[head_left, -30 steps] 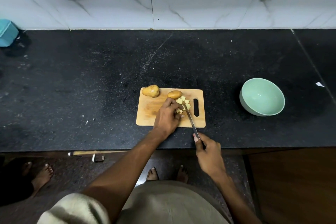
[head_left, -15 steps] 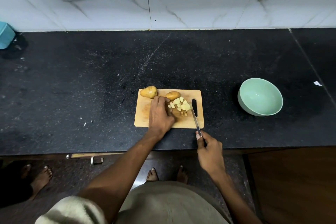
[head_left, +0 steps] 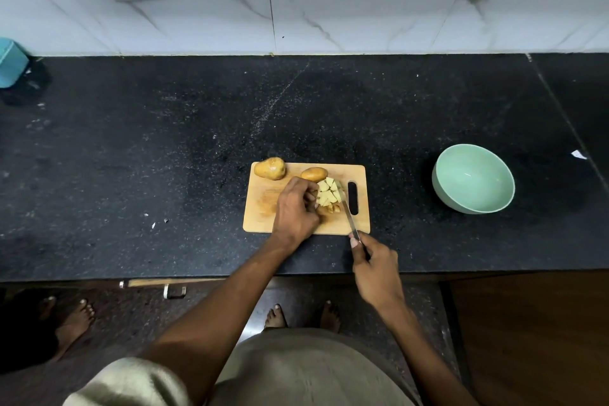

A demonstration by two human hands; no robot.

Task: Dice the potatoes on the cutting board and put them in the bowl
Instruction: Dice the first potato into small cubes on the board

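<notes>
hands: left (head_left: 296,208) curled against potato pieces (head_left: 328,193) | right (head_left: 375,265) grips knife (head_left: 349,217)

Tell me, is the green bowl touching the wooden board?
Apart. The head view shows a wide strip of bare black counter between the cutting board and the green bowl, which sits off to the board's right.

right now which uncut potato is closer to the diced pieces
The smaller potato mid-board at the far edge, touching the diced pile. The larger potato sits apart on the far left corner.
</notes>
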